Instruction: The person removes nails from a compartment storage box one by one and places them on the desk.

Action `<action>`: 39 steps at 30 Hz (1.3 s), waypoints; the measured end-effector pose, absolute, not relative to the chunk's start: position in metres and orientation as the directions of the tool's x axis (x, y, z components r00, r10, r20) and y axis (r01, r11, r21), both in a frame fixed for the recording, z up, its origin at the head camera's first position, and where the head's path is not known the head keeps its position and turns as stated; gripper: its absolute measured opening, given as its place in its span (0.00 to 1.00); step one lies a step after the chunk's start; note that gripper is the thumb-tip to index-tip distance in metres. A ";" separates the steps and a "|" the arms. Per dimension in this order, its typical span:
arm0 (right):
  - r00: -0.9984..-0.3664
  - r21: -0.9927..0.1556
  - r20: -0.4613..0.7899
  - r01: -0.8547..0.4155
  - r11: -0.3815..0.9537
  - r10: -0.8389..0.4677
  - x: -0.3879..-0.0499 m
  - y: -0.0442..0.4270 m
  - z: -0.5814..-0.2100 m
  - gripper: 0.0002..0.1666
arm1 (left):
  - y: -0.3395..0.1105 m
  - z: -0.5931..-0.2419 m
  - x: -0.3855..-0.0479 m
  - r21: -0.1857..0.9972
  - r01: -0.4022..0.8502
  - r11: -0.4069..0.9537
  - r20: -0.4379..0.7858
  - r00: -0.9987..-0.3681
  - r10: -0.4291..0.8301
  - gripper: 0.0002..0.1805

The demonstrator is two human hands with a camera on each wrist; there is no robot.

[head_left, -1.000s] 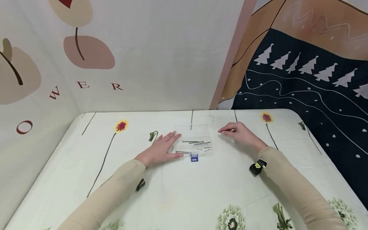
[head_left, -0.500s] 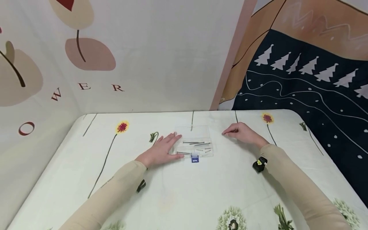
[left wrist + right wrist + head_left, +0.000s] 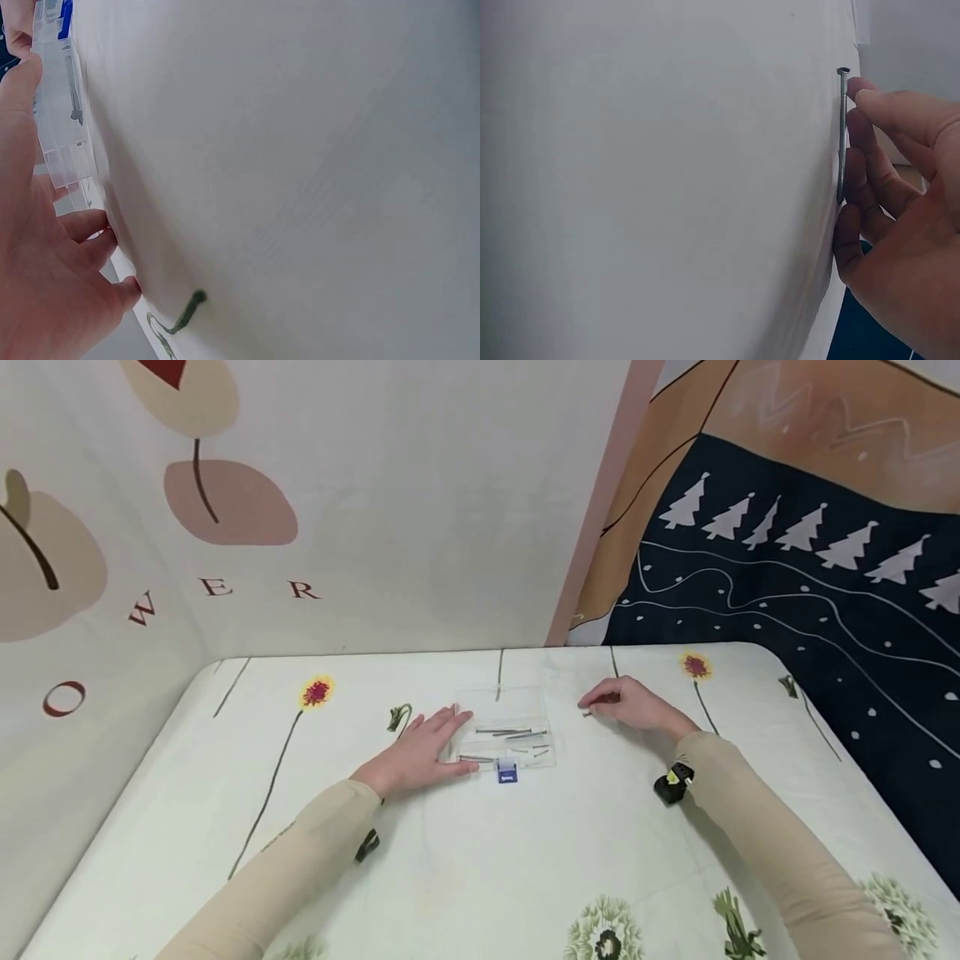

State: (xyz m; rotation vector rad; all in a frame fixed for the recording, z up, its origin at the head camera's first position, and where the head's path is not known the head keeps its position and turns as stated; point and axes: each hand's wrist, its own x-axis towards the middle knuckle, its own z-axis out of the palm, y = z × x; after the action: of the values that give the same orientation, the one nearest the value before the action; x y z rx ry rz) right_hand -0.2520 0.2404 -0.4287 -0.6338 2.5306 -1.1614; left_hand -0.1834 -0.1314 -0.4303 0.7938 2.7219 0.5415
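Rests left hand (image 3: 418,755) on clear box (image 3: 56,105), fingers wide along left side, thumb near blue latch (image 3: 507,772); shows nails (image 3: 504,731) inside; farther right, curls right hand (image 3: 632,706) narrowly at single nail (image 3: 842,142); cannot tell whether pinched or just touched.

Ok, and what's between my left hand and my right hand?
From left hand to right hand, the head view shows a clear plastic box with metal fasteners inside, then white cloth.
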 end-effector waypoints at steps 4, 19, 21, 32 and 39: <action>-0.881 -0.776 -0.062 -0.253 0.578 -0.469 -0.251 0.240 -0.428 0.11 | -0.132 -0.431 -0.183 0.414 0.463 0.784 -0.134 -0.820 0.556 0.49; -0.913 -0.812 -0.046 -0.203 0.548 -0.406 -0.245 0.238 -0.418 0.13 | -0.131 -0.431 -0.184 0.407 0.466 0.786 -0.139 -0.819 0.557 0.48; -0.911 -0.809 -0.047 -0.206 0.550 -0.409 -0.244 0.237 -0.416 0.13 | -0.131 -0.431 -0.184 0.406 0.463 0.788 -0.142 -0.820 0.555 0.48; -0.874 -0.817 -0.003 -0.279 0.505 -0.487 -0.243 0.226 -0.421 0.12 | -0.133 -0.432 -0.184 0.412 0.463 0.785 -0.144 -0.818 0.557 0.48; -0.844 -0.825 0.003 -0.305 0.475 -0.536 -0.237 0.214 -0.422 0.12 | -0.132 -0.431 -0.183 0.415 0.467 0.781 -0.142 -0.814 0.563 0.48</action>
State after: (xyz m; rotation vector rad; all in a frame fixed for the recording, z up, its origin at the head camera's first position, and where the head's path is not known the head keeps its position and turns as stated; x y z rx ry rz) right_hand -0.2370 0.2138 -0.4220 -0.7201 2.4689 -1.3033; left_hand -0.1832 -0.1322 -0.4307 0.8006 2.7158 0.5333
